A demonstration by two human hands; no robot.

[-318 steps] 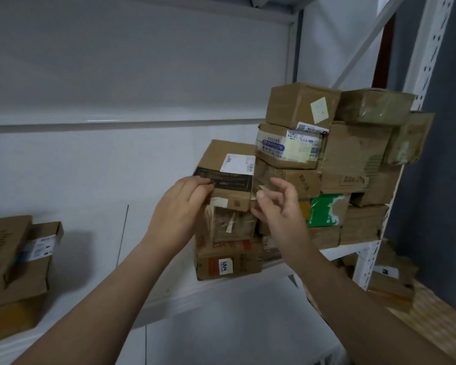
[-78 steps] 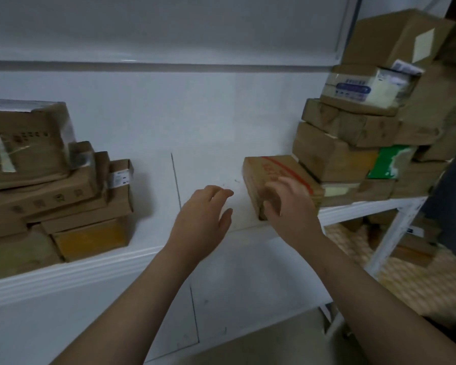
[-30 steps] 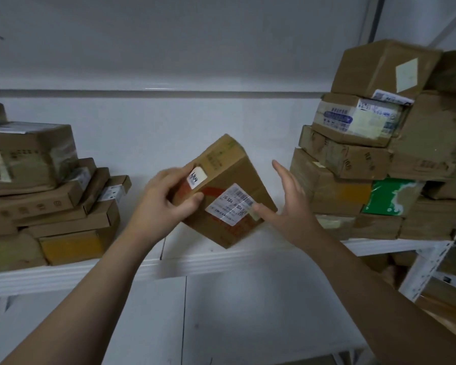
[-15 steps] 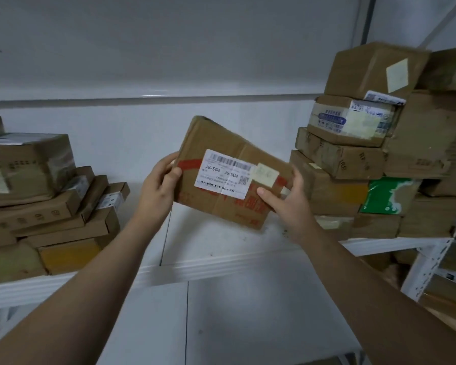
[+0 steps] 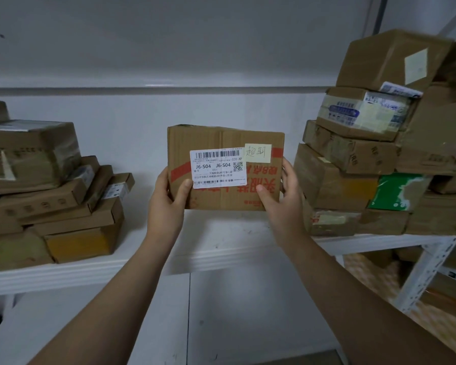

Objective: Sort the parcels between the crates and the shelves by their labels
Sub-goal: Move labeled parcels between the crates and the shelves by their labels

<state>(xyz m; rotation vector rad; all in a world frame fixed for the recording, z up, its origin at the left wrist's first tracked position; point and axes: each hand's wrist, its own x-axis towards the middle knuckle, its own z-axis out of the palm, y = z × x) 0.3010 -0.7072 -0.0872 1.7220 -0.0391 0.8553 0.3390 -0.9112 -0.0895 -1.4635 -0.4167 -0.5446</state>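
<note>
I hold a flat brown cardboard parcel [image 5: 221,138] upright in front of the white shelf [image 5: 216,256], its face toward me. A white shipping label [image 5: 217,168] reading J6-S04 and a pale yellow handwritten sticker [image 5: 258,153] sit on that face, over red print. My left hand [image 5: 166,198] grips the parcel's lower left edge, thumb on the front. My right hand [image 5: 282,198] grips the lower right edge, thumb on the front below the label.
A stack of brown parcels [image 5: 50,191] fills the shelf's left end. A taller, leaning pile of parcels [image 5: 379,143], one with a green patch [image 5: 398,191], stands at the right end by the perforated white upright [image 5: 427,272]. More boxes lie on the lower level at right.
The parcel has turned from tilted to level and upright, with the label squarely facing me. Both hands have shifted down to its lower corners.
</note>
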